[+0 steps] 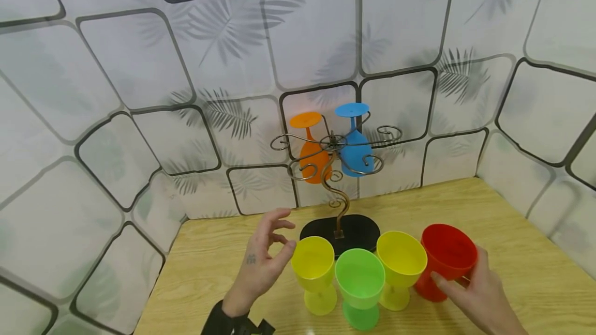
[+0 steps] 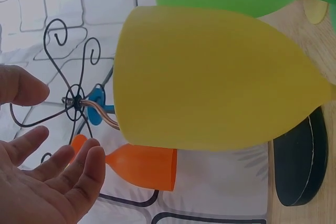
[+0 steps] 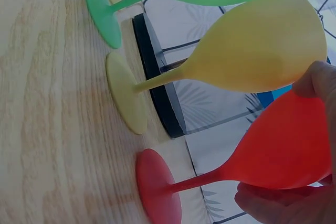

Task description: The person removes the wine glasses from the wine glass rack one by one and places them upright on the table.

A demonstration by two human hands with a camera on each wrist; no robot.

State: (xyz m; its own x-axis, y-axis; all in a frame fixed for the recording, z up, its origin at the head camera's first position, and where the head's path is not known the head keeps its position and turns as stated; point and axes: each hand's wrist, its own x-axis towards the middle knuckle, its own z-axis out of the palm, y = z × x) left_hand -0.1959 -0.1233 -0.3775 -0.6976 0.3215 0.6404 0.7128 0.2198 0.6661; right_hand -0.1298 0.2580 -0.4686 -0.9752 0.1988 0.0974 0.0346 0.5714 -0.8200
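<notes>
My right hand point(image 1: 481, 291) grips the bowl of a red goblet point(image 1: 437, 262), thumb on one side and fingers on the other. In the right wrist view, the foot of that red goblet point(image 3: 157, 187) is at the tabletop. To its left stand a yellow goblet point(image 1: 398, 262), a green goblet point(image 1: 360, 278) and another yellow goblet point(image 1: 314, 268), all upright. Beside the leftmost yellow one, my left hand point(image 1: 261, 257) hovers with loosely bent fingers and nothing in them. In the left wrist view, a gap separates the fingers from that yellow goblet point(image 2: 210, 77).
Behind the row rises a curled metal glass rack point(image 1: 342, 195) on a black oval base point(image 1: 363, 229). An orange goblet point(image 1: 314, 156) and a blue goblet point(image 1: 356, 151) hang upside down from it. Patterned walls point(image 1: 233, 66) border the wooden table point(image 1: 186, 273).
</notes>
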